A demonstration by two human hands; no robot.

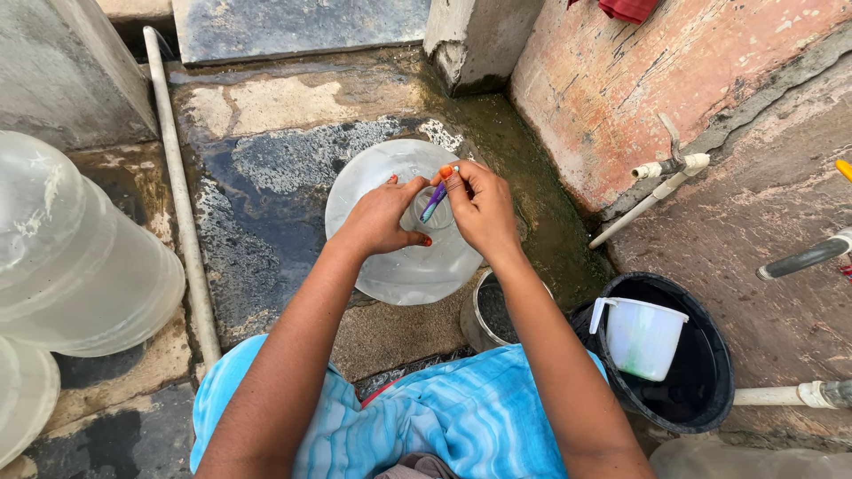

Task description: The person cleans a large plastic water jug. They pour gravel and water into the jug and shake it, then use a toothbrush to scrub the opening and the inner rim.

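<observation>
Right hand [484, 208] pinches toothbrush [436, 199], long axis slanting down-left into jug [404, 226] mouth directly below; left hand [382, 220] curled gripping the neck, just left of it; bucket [701, 372] well right.

Between the fingers of the right hand [484, 208] sits a toothbrush [435, 200] with a purple handle and a touch of blue; the nails on that hand are painted orange. The left hand [382, 217] shows red-orange nails too. Under both sets of fingers lies a clear, colourless water jug [404, 266], pale and glassy. Below the wrists spreads a cloth [444, 417] in turquoise and white wavy streaks. Right of the fingers stands a black bucket [710, 372] holding a white mug [641, 337] with a faint green tint. Beyond the fingertips the wall [621, 71] is faded salmon pink, cracked, and the floor [266, 168] is mottled dark grey and tan
</observation>
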